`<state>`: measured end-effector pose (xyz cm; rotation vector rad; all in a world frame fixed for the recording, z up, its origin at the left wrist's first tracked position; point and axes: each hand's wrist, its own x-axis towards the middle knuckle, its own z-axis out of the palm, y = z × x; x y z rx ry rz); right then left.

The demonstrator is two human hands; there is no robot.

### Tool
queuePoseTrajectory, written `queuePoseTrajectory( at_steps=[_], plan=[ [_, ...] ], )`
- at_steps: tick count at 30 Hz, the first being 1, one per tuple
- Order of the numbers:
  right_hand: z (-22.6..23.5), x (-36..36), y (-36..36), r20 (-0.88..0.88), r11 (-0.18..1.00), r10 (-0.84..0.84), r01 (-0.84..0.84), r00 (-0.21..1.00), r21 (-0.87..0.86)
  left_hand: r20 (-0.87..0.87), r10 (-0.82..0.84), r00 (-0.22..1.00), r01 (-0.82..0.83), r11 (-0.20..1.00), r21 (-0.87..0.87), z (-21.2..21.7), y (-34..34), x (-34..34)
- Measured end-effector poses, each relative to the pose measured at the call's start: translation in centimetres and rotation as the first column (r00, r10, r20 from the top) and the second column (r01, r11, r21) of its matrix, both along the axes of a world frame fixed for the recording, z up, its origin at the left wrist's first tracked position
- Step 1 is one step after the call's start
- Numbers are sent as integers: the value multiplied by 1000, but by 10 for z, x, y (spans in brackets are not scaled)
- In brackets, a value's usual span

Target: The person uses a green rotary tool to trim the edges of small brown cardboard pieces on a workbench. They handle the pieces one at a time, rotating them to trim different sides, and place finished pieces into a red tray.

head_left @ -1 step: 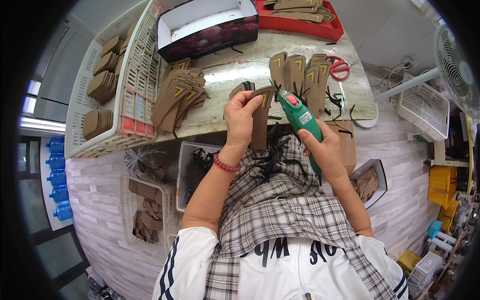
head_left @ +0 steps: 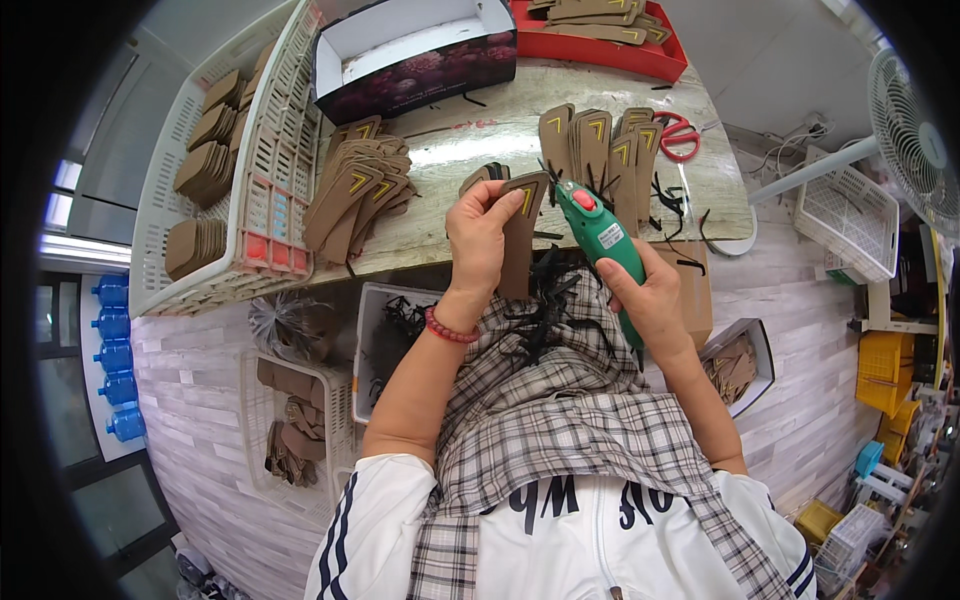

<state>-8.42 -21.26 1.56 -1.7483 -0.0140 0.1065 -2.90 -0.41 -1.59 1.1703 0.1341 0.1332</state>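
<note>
We find the left hand [head_left: 482, 232] clamped on a brown insole piece [head_left: 520, 235], its lower end hidden behind the fingers. Just right of that piece, the right hand [head_left: 648, 295] grips a green handheld tool [head_left: 600, 238]; its tip is too small to make out.

A pale marbled worktable [head_left: 480, 140] stands over a floor of light wood-look planks [head_left: 200, 420]. On its left edge rests a white slatted crate [head_left: 280, 150]; a dark open box [head_left: 420, 50] and a red tray [head_left: 660, 55] sit at its far side. A white pedestal fan [head_left: 915, 130] and white mesh basket [head_left: 850, 215] stand at right, above yellow bins [head_left: 885, 370]. At far left, blue water bottles [head_left: 112, 360] line a bright glazed doorway [head_left: 70, 250].
</note>
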Motion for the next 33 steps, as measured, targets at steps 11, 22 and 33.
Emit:
queuePoseTrajectory(
  at_steps=[11, 22, 33],
  plan=[
    [9, -1, -10, -7, 996, 60, -61, 998, -64, 14, -215, 976, 194, 904, 382, 36, 36, 7],
    [15, 3, -19, 19, 971, 166, -160, 986, -178, -9, -322, 947, 260, 746, 613, 46, 51, 15],
    [24, 4, -22, -18, 951, 187, -186, 982, -245, -63, -333, 941, 296, 717, 632, 43, 56, 18]
  ],
)
